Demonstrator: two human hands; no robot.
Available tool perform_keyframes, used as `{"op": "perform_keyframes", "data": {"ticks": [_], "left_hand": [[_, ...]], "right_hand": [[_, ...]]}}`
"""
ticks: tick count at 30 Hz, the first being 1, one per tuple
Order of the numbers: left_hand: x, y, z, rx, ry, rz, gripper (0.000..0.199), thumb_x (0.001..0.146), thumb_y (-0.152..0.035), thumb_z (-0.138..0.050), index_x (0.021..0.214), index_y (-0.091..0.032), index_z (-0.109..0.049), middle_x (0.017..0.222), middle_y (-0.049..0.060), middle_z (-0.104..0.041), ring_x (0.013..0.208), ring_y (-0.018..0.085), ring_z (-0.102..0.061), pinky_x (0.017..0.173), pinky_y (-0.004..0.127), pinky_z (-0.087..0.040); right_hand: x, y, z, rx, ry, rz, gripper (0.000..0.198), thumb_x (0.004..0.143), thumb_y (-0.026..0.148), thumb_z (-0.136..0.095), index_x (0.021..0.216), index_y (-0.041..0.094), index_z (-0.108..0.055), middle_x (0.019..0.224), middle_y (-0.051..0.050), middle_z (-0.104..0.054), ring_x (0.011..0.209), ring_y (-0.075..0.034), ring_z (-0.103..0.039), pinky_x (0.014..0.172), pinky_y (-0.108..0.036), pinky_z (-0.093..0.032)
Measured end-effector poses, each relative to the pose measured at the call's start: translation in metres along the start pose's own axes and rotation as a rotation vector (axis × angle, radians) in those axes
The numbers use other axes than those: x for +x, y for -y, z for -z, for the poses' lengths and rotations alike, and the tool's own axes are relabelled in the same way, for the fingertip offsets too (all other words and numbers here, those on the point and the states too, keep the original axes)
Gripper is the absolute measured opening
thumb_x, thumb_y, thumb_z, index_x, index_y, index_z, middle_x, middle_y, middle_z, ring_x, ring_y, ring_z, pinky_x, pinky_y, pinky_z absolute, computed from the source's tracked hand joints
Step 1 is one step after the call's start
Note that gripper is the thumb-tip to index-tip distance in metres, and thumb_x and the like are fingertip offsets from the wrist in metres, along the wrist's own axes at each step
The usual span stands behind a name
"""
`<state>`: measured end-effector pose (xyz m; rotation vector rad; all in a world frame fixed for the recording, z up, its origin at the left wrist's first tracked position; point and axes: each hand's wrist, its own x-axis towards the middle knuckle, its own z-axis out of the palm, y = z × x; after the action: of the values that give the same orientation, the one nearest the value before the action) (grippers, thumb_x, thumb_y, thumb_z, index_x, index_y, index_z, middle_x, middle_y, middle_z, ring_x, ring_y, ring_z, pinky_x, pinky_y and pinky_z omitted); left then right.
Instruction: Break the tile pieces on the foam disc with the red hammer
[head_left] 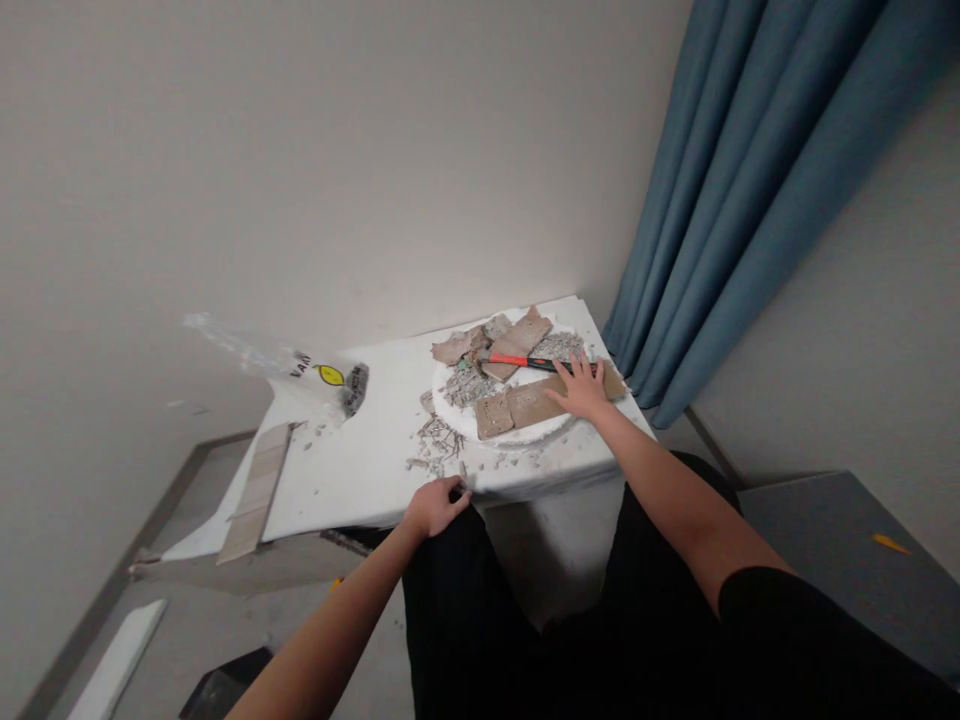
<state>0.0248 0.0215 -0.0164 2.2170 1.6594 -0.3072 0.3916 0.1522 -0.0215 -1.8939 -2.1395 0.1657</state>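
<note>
Head view: hammer (536, 362) just beyond right hand (581, 390)

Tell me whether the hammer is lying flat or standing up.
Lying flat: the hammer rests on its side across the broken tile pieces, just beyond the right hand.

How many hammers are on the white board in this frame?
1. The hammer, with a red and black handle, lies among the broken tile pieces, its handle end beside the right hand. Rubble could hide other small tools.
</note>
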Motion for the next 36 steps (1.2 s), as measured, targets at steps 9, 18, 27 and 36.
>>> {"op": "perform_keyframes", "data": {"ticks": [9, 18, 27, 36], "left_hand": [[0.007, -0.009, -0.001, -0.055, -0.005, 0.111, 0.04, 0.092, -0.054, -0.044, 0.106, -0.024, -0.067, 0.104, 0.007, -0.077, 0.098, 0.024, -0.069, 0.082, 0.033, -0.049], [0.027, -0.004, 0.004, -0.149, -0.064, 0.341, 0.042, 0.094, -0.053, -0.045, 0.102, -0.02, -0.07, 0.108, 0.008, -0.077, 0.099, 0.022, -0.07, 0.084, 0.029, -0.051], [0.065, 0.028, 0.001, -0.005, -0.074, 0.474, 0.032, 0.088, -0.032, -0.056, 0.114, -0.019, -0.068, 0.12, 0.013, -0.072, 0.11, 0.026, -0.067, 0.09, 0.032, -0.051], [0.079, 0.035, -0.006, 0.101, -0.084, 0.397, 0.03, 0.089, -0.028, -0.05, 0.109, -0.023, -0.072, 0.122, 0.009, -0.07, 0.111, 0.024, -0.066, 0.09, 0.031, -0.05]], "right_hand": [[0.004, -0.02, -0.003, 0.01, -0.033, 0.072, 0.072, 0.1, 0.06, -0.044, 0.159, 0.021, -0.036, 0.166, -0.019, -0.027, 0.153, -0.039, -0.019, 0.119, -0.067, -0.012], [-0.003, -0.026, -0.002, -0.011, 0.006, 0.049, 0.072, 0.101, 0.059, -0.041, 0.159, 0.017, -0.037, 0.163, -0.023, -0.032, 0.152, -0.04, -0.022, 0.118, -0.063, -0.017], [-0.012, -0.032, -0.009, -0.053, -0.009, 0.083, 0.073, 0.101, 0.058, -0.041, 0.161, 0.018, -0.032, 0.165, -0.021, -0.027, 0.153, -0.039, -0.019, 0.118, -0.064, -0.018], [-0.014, -0.03, -0.007, -0.049, 0.013, 0.061, 0.071, 0.101, 0.056, -0.037, 0.16, 0.018, -0.033, 0.166, -0.02, -0.026, 0.153, -0.039, -0.019, 0.118, -0.063, -0.021]]}}
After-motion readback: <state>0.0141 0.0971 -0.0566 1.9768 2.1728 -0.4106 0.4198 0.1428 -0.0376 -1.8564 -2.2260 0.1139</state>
